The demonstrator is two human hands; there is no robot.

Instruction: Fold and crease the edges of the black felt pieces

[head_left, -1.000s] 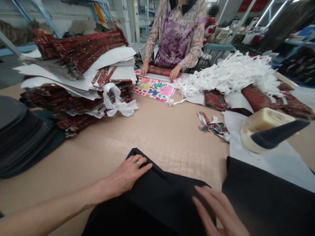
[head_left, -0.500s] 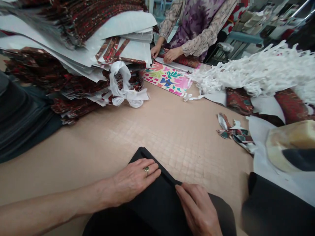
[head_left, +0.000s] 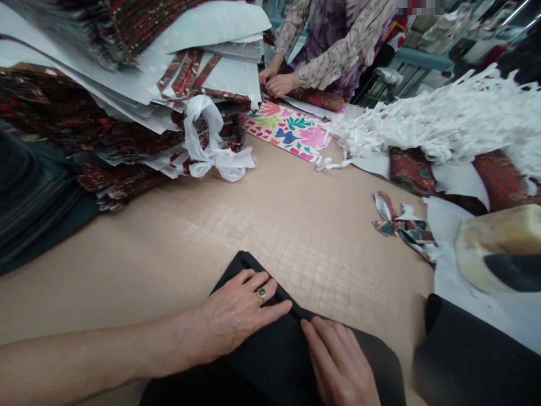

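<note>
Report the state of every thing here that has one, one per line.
black fabric: edge folded over, flat on the table
left hand: open, pressed flat on it
right hand: open, fingertips on the fold
patterned stack: piled, layered with white paper
white strips: loose heap
floral sheet: lying flat

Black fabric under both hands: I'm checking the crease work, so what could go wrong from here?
1. The left hand and right hand press flat on one stretch of the black fabric near its folded edge. The far corner is unpinned, so the crease may skew.
2. The second black piece lies close on the right and its edge might get mixed in.
3. Loose sheets jut from the tall stack of patterned fabric and paper and could slide.
</note>
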